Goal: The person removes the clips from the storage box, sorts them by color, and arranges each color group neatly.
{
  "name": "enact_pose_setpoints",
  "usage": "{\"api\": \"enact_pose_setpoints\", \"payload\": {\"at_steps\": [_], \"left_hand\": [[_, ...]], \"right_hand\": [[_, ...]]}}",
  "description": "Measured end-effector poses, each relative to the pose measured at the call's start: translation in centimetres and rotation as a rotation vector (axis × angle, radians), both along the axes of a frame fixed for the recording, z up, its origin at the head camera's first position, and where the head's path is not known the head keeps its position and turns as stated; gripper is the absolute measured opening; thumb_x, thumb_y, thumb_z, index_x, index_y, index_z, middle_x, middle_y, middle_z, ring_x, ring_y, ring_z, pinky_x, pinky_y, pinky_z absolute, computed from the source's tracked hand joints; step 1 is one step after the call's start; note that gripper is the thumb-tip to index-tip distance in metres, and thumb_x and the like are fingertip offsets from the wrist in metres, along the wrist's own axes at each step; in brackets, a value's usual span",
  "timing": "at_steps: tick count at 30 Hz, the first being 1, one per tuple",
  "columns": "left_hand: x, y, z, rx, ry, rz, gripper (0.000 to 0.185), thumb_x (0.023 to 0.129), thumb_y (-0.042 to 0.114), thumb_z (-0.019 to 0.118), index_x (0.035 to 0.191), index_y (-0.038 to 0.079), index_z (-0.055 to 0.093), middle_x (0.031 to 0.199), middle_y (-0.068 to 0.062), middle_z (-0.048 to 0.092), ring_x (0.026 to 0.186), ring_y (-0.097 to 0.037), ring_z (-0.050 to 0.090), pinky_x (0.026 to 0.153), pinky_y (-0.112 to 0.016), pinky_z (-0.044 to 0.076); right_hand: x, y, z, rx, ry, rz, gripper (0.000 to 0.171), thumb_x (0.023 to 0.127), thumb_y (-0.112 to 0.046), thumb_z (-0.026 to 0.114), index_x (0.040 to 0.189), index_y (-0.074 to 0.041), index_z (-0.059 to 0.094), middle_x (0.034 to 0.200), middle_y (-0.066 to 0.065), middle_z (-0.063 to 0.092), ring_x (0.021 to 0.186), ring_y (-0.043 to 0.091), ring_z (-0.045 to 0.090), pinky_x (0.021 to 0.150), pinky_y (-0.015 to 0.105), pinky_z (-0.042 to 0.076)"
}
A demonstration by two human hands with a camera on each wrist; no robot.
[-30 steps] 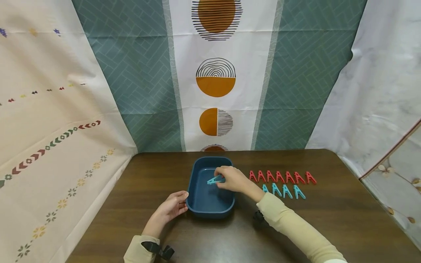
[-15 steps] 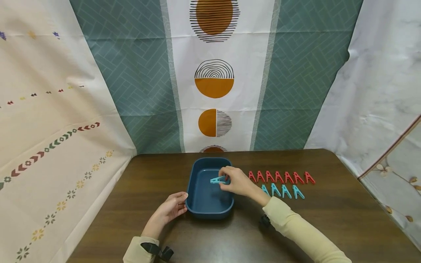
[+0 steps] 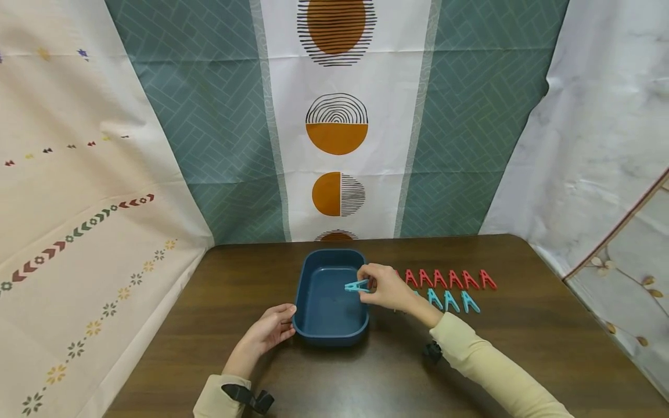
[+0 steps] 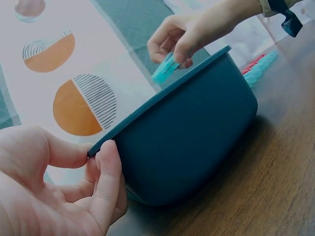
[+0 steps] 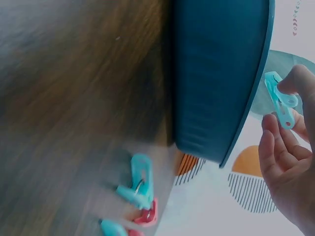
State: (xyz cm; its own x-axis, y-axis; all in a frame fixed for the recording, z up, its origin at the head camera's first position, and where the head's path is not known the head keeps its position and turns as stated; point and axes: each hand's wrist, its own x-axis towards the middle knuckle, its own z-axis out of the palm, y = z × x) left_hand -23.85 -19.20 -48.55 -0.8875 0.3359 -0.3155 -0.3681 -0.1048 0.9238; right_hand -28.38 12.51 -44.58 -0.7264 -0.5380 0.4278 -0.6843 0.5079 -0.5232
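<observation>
A dark blue tub [image 3: 313, 325] stands on the brown table [image 3: 522, 348]. My right hand [image 3: 384, 285] pinches a light blue clothespin [image 3: 357, 286] over the tub's right rim; the pin [image 4: 165, 69] also shows above the rim in the left wrist view and between my fingers [image 5: 283, 105] in the right wrist view. My left hand [image 3: 269, 330] holds the tub's near-left rim, thumb on the lip [image 4: 74, 152] and fingers [image 4: 110, 172] against the outer wall. Nothing shows inside the tub.
To the right of the tub lie a row of several red clothespins [image 3: 449, 279] and a nearer row of light blue ones [image 3: 452, 301]. Patterned cloth hangs behind the table and on both sides. A small black object [image 3: 432, 350] sits under my right forearm.
My right hand has carried the blue clothespin from the tub's middle rightward to above its right rim. The left hand stays on the tub.
</observation>
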Motion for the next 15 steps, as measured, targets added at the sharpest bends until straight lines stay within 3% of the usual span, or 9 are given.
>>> {"api": "enact_pose_setpoints", "payload": {"at_steps": [7,15], "left_hand": [[0.0,-0.1,0.4,0.008,0.016,-0.026,0.008,0.101,0.017,0.049,0.102,0.010,0.053,0.079,0.005,0.059,0.070,-0.004,0.057,0.066,-0.016,0.051],[0.1,0.0,0.3,0.010,-0.004,-0.014,0.007,0.100,0.016,0.050,0.103,0.010,0.053,0.078,0.004,0.060,0.069,-0.005,0.056,0.066,-0.017,0.051]], "right_hand": [[0.0,1.7,-0.3,-0.023,-0.022,-0.024,0.020,0.076,-0.009,0.074,0.090,-0.008,0.059,0.083,0.011,0.062,0.066,0.017,0.058,0.059,0.020,0.049],[0.3,3.0,-0.6,-0.023,-0.007,-0.061,0.019,0.077,-0.008,0.072,0.091,-0.010,0.059,0.082,0.006,0.062,0.065,0.019,0.059,0.059,0.021,0.049]]}}
